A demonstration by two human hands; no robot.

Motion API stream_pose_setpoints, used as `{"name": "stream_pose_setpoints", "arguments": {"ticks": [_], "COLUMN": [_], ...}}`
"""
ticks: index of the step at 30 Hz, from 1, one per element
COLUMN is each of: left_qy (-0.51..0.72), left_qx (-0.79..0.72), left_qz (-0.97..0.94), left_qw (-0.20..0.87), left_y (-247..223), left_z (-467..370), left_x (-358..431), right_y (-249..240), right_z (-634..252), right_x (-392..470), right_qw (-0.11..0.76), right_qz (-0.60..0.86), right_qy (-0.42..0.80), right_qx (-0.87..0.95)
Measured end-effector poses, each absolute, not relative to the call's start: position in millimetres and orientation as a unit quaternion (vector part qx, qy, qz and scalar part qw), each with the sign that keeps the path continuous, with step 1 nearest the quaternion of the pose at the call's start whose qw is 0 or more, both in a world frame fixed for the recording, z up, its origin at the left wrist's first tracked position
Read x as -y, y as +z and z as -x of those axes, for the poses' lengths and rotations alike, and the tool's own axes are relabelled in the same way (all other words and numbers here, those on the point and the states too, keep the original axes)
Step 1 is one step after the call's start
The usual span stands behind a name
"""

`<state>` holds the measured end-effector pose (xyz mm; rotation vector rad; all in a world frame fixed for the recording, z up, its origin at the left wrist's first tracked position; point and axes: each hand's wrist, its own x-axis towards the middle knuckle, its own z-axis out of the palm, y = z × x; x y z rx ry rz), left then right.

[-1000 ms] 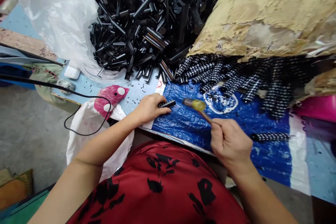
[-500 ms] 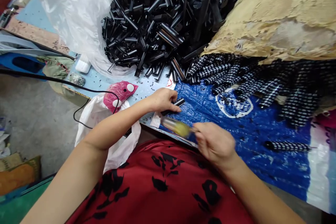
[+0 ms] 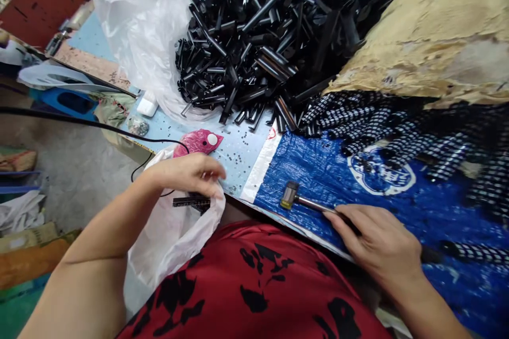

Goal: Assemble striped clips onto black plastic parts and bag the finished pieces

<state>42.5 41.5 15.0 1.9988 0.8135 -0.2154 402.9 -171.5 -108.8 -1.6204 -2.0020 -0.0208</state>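
Grips hammer [image 3: 291, 196] in right hand [image 3: 382, 246], with fingers wrapped round its handle, over blue sheet [image 3: 314, 167]; cannot confirm contact. Holds left hand [image 3: 194, 174] loosely curled, with nothing visible in grasp, above black pieces [image 3: 190, 202] inside white bag [image 3: 167, 246].

A workshop: hammer [image 3: 290, 196], heaped black parts [image 3: 274, 42]

The right hand [image 3: 377, 243] holds a hammer [image 3: 290, 195], left hand [image 3: 190, 172] over bag [image 3: 175, 241].
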Motion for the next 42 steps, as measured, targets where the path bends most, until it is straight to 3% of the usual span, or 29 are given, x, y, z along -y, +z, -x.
{"name": "stream_pose_setpoints", "arguments": {"ticks": [4, 6, 10, 13, 18, 21, 23, 26, 28, 32, 36, 42], "left_qy": [0.171, 0.186, 0.120, 0.125, 0.183, 0.257, 0.327, 0.450, 0.514, 0.515, 0.400, 0.279], "left_qx": [-0.542, -0.616, -0.640, -0.633, -0.626, -0.598, -0.589, -0.586, -0.559, -0.437, -0.410, -0.389], "left_qz": [-0.800, -0.758, -0.751, -0.754, -0.753, -0.756, -0.736, -0.655, -0.585, -0.474, -0.414, -0.446], "left_qw": [0.191, 0.102, 0.113, 0.120, 0.085, 0.065, 0.067, 0.157, 0.284, 0.564, 0.707, 0.756], "left_y": [-19, -39, -64, -65, -49, -44, -42, -36, -28, -18, -31, -56], "left_z": [-78, -97, -117, -115, -97, -93, -96, -107, -119, -148, -177, -198], "left_x": [-76, -102, -136, -127, -89, -81, -81, -83, -81, -57, -13, 34], "right_y": [-102, -98, -91, -85, -82, -85, -84, -75, -68, -67, -71, -60], "right_z": [-393, -400, -437, -462, -481, -494, -500, -493, -475, -420, -382, -366], "right_x": [164, 160, 146, 125, 99, 95, 97, 106, 114, 122, 119, 122], "right_qw": [0.266, 0.268, 0.305, 0.242, 0.048, 0.027, 0.058, 0.194, 0.330, 0.563, 0.594, 0.628], "right_qz": [0.606, 0.626, 0.754, 0.834, 0.775, 0.736, 0.715, 0.686, 0.684, 0.637, 0.550, 0.503], "right_qy": [0.013, 0.022, -0.021, -0.056, -0.077, -0.095, -0.093, -0.050, 0.030, 0.359, 0.576, 0.585], "right_qx": [0.749, 0.732, 0.582, 0.493, 0.625, 0.669, 0.691, 0.699, 0.650, 0.386, 0.114, 0.104]}}
